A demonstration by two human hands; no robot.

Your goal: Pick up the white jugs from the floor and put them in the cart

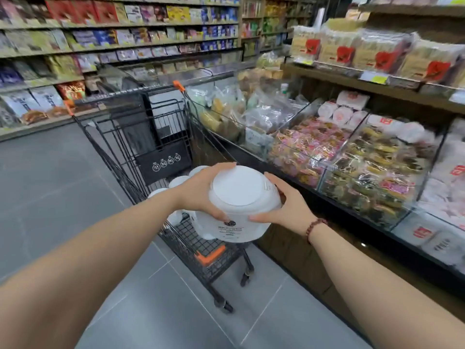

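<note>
I hold a white jug (239,205) between both hands above the near end of the black wire cart (156,137), its flat base turned toward me. My left hand (201,190) wraps its left side with fingers over the top edge. My right hand (284,205) grips its right side, thumb along the lower front. Behind my left wrist, several more white jugs (177,181) sit in the cart's basket, partly hidden.
The cart stands in a shop aisle on grey floor tiles (50,197). A display counter of bagged snacks (327,152) runs close along its right side. Shelves of packaged goods (113,34) line the far left wall.
</note>
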